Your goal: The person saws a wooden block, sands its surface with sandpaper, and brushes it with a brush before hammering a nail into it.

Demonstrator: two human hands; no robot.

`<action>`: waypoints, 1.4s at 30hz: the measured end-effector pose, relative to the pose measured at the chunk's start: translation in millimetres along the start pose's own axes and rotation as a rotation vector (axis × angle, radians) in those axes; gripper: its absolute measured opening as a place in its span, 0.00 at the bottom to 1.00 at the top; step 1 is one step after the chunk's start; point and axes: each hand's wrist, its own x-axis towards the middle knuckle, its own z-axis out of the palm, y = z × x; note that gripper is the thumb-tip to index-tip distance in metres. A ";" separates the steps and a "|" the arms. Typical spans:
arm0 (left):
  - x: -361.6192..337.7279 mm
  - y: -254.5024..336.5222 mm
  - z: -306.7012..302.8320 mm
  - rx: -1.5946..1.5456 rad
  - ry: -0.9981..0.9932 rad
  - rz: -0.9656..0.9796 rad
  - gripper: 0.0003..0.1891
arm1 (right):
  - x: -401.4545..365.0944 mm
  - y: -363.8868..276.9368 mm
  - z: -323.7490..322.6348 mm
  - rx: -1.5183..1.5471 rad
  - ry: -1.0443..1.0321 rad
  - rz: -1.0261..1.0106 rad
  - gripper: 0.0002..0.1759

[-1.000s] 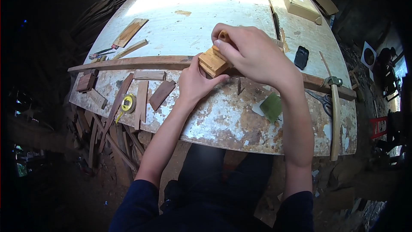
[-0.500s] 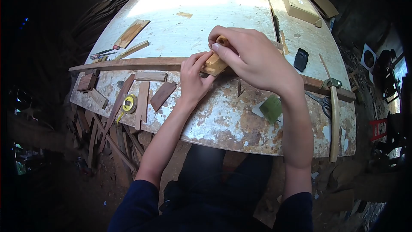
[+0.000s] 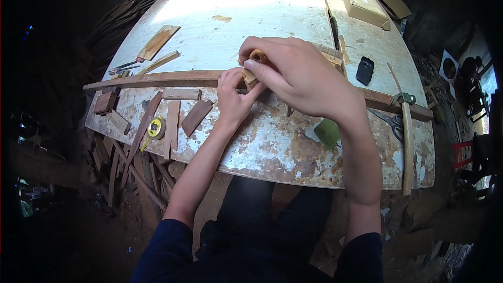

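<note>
A wooden hand plane (image 3: 252,69) sits on a long dark wood strip (image 3: 157,79) that runs across the worn white table (image 3: 272,141). My right hand (image 3: 298,76) covers the plane from above and grips it, fingers curled over its top. My left hand (image 3: 234,97) grips the plane's near-left end and rests on the strip. Most of the plane is hidden under both hands.
Short wood pieces (image 3: 181,106) and a yellow tape measure (image 3: 155,127) lie at the left. A hammer (image 3: 407,136), scissors (image 3: 390,120) and a green pad (image 3: 327,132) lie at the right. A saw (image 3: 331,18), a box (image 3: 363,5) and a black object (image 3: 364,70) sit farther back.
Both hands have slid the plane to the left along the strip. My left hand now covers more of the plane's body than a second ago.
</note>
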 end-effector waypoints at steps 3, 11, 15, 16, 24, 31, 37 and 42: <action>-2.0 1.2 -2.1 0.102 -0.005 -0.036 0.25 | 4.1 7.3 -15.3 -0.075 -0.022 0.154 0.15; -0.8 1.1 -2.4 0.089 -0.012 -0.039 0.26 | 7.5 8.9 -9.7 -0.098 -0.031 0.149 0.14; -1.0 2.8 0.5 -0.008 0.014 -0.073 0.27 | 4.3 -1.9 4.6 -0.109 -0.014 0.046 0.13; -0.7 3.0 1.0 -0.066 0.015 -0.078 0.28 | 3.3 -3.2 6.8 -0.056 -0.012 -0.011 0.13; -0.6 3.9 -1.0 -0.043 -0.020 -0.065 0.28 | 3.3 -0.6 3.8 -0.038 -0.049 0.021 0.16; 0.5 2.3 -0.7 0.047 -0.010 -0.025 0.27 | 4.8 1.0 -2.8 -0.058 -0.066 0.082 0.16; -1.6 4.4 -0.3 0.111 0.006 -0.076 0.24 | 8.4 3.6 -12.8 -0.148 -0.085 0.186 0.17; -1.5 5.2 -6.1 0.040 -0.039 -0.143 0.25 | 6.6 5.2 -12.6 -0.046 -0.031 0.141 0.15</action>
